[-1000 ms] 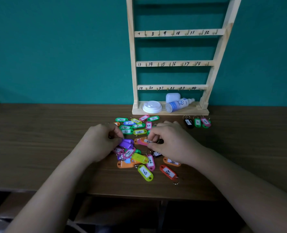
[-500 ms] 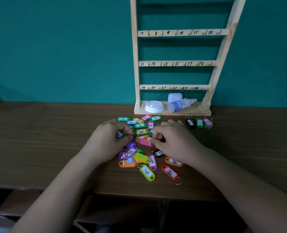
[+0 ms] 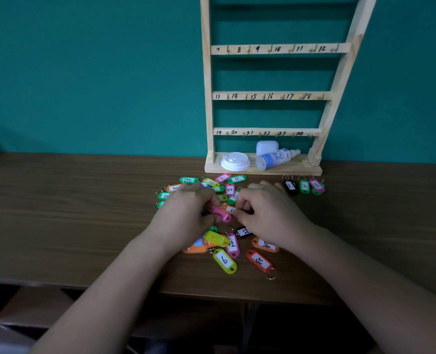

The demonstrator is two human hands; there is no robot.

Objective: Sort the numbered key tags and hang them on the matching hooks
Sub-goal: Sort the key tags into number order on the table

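White lid lying flat. Just right of it, spray bottle on its side, nozzle pointing right, "75" on the label. White case just behind the bottle. Brown wood table, teal wall behind.

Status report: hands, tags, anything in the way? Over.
Left hand pinches pink tag, right hand pinches orange tag beside it. Tags 1, 2, 3 set aside right; visible rack hooks bare. Spray bottle and lid lie on rack base.
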